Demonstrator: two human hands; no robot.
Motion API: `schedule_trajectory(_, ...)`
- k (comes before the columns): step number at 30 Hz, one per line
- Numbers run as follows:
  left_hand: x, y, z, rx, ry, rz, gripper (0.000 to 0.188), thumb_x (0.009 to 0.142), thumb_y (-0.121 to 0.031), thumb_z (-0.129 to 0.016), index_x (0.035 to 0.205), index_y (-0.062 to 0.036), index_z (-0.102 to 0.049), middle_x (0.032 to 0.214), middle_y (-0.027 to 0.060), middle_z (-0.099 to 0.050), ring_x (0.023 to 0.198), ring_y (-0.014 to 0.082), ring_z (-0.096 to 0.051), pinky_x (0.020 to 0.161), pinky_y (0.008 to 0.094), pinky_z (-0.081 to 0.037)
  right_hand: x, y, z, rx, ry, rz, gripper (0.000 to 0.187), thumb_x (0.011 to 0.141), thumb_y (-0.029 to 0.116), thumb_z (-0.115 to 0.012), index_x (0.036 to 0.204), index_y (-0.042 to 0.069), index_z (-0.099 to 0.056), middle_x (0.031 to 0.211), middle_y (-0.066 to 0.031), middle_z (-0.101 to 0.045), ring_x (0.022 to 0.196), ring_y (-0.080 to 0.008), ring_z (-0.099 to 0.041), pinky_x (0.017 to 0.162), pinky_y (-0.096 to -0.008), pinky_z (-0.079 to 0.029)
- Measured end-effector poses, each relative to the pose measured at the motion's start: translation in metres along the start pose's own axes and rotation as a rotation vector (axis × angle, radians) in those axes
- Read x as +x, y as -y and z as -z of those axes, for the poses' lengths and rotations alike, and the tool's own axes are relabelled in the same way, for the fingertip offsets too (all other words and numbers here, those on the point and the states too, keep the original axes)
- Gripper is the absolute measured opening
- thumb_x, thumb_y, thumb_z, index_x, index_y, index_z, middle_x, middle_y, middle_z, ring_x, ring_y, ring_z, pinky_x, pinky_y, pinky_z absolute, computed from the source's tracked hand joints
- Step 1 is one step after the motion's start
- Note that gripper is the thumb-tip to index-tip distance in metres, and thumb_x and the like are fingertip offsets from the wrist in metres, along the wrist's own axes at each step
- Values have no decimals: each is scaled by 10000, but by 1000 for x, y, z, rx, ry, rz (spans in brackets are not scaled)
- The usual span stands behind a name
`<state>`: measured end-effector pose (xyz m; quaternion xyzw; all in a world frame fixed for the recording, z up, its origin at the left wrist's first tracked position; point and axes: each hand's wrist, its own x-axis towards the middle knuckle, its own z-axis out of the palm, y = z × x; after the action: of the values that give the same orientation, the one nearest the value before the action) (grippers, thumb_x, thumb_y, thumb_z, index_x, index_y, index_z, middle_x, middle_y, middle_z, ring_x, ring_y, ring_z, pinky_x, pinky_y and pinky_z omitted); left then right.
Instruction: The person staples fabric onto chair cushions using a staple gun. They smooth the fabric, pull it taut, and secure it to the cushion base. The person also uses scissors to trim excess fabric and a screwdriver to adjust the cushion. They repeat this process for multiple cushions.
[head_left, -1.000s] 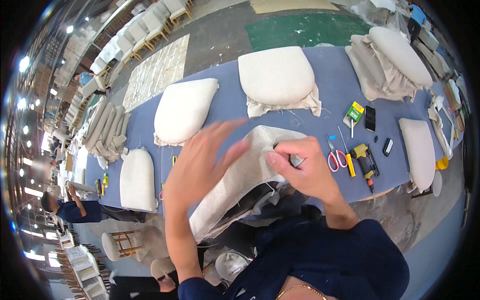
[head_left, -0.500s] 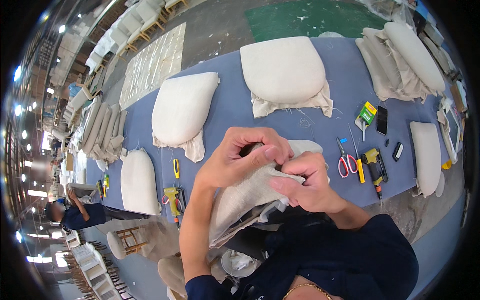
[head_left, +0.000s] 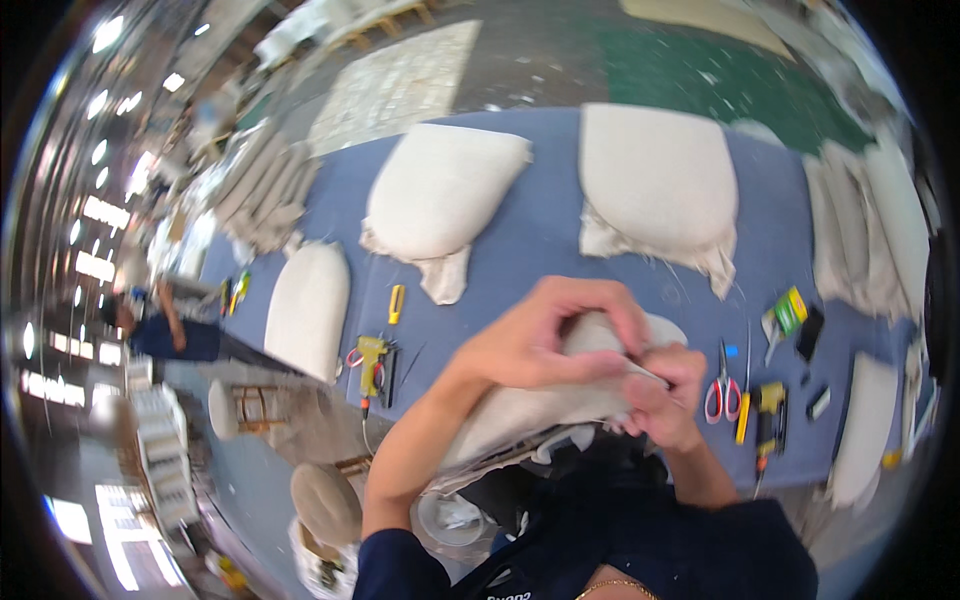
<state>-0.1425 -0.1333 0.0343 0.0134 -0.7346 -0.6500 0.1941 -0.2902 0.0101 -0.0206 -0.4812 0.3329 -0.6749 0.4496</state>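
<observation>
Cushion (head_left: 530, 412) in beige upholstery seems to overhang the near edge of the worktable (head_left: 530, 250), close to the person's torso. It should handle as light and springy on top, perhaps stiffer beneath, its woven cover more grippy than slippery, its raw edge liable to fray. The left hand (head_left: 548, 335) arches over the padding, fingers and thumb curled; whether their tips pinch cloth cannot be told. The right hand (head_left: 668, 392) is closed, pinching the cover at the right end. Folded cloth there, with a palm steadying the padded crown, seems the best hold. Toward the near right corner lie red-handled scissors (head_left: 723, 400) and a yellow staple gun (head_left: 770, 415); two similar cushions (head_left: 660, 175) rest along the far edge.
</observation>
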Motion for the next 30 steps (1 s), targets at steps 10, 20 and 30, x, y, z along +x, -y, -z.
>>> schedule_trajectory(10,23,-4,-101,200,-103,-198,305,848,-294,-703,874,-16,-581,808,139,-639,758,272,-641,664,380,-473,-103,2,69,-367,-492,181,280,969,274,-609,1069,35,-502,913,-73,-566,729,-92,-542,645,-250,-457)
schedule_trajectory(20,6,-18,-138,277,-261,-127,193,852,-213,-632,869,-31,-571,802,144,-621,813,329,-607,744,447,-448,-117,44,41,-393,-602,89,189,1049,144,-588,1152,-13,-569,1013,-77,-662,932,-111,-654,818,-262,-530)
schedule_trajectory(30,-13,-22,-120,244,-322,-177,223,839,-208,-659,866,-8,-563,808,140,-612,749,307,-591,690,411,-455,-112,40,28,-415,-584,103,349,997,123,-679,1259,-96,-607,1074,-126,-691,956,-160,-685,850,-275,-550)
